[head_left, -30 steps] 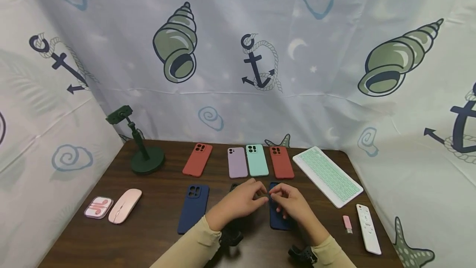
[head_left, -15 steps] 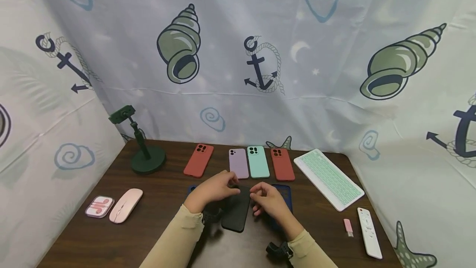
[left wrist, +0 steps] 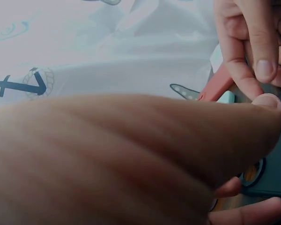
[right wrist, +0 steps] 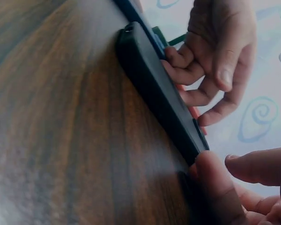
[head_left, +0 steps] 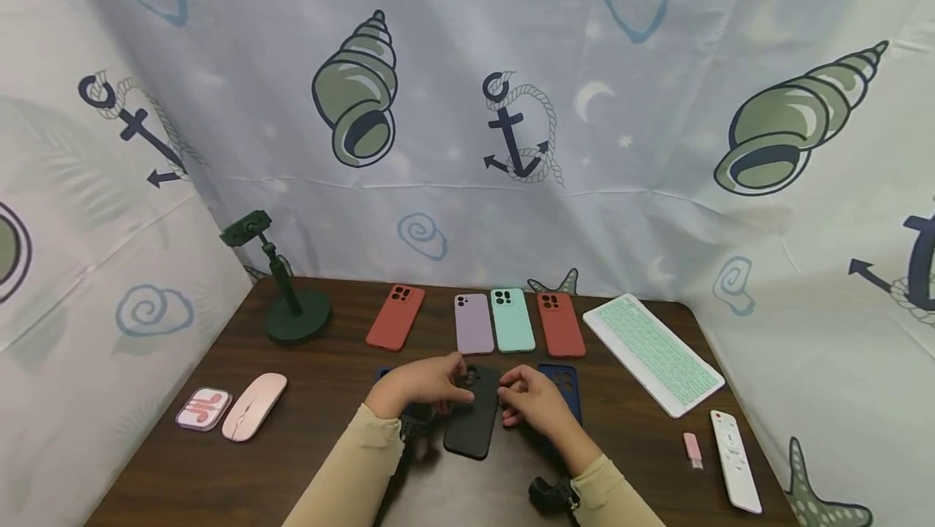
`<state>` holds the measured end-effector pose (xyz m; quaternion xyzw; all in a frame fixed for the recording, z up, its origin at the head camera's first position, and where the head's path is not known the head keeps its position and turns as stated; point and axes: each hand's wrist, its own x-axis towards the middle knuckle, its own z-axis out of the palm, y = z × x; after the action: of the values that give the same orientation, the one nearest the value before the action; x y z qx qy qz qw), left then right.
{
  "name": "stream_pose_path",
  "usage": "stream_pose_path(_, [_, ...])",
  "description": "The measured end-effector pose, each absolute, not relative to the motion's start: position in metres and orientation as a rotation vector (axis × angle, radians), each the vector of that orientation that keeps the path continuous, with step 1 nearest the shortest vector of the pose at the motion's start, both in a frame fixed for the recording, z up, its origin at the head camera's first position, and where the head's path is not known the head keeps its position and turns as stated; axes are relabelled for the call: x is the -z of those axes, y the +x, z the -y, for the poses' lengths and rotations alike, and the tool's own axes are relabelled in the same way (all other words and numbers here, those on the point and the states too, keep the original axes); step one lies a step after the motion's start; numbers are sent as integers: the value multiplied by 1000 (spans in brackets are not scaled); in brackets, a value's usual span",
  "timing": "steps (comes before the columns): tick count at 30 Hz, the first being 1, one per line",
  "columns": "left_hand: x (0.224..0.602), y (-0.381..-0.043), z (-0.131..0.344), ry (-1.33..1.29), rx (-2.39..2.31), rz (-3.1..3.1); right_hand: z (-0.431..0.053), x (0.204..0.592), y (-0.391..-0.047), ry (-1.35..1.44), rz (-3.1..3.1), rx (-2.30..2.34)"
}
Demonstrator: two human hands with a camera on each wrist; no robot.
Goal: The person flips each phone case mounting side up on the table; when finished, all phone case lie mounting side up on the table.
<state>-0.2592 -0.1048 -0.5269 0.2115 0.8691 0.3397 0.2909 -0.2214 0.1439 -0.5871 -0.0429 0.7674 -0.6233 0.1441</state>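
Observation:
A black phone case [head_left: 471, 421] lies on the table between my hands, camera cutout away from me. My left hand [head_left: 425, 385] is at its left side, thumb over its face; in the right wrist view the left hand's loosely bent fingers [right wrist: 192, 96] reach the case's long edge. My right hand [head_left: 532, 401] is at its right edge, fingertips right beside it, and neither hand grips it. In the left wrist view the case [left wrist: 277, 161] shows behind the left thumb. One blue phone case [head_left: 566, 381] is partly hidden behind my right hand, another [head_left: 383, 373] mostly behind the left.
Along the back lie two red phone cases [head_left: 395, 317] [head_left: 562, 326], a lilac one [head_left: 474, 324] and a mint one [head_left: 514, 321]. A keyboard [head_left: 653, 352], white remote [head_left: 734, 462] and pink USB stick [head_left: 692, 450] sit right; a mouse [head_left: 254, 407], boxed earphones [head_left: 204, 409] and green stand [head_left: 298, 317] left.
Both hands have moved left, off the right-hand blue phone case to the sides of the black one. The black case, mostly covered before, is now in plain sight, its camera cutout uncovered.

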Motion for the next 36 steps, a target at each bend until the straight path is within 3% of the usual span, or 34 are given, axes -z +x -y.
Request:
stream_pose_path(18, [531,-264,104,546,-906,-2366,-150,588,-224,-112,-2214,1764])
stream_pose_path(36, [535,-266,103,602,-955,-2383,-167,596,-230,-441,-2017,1819])
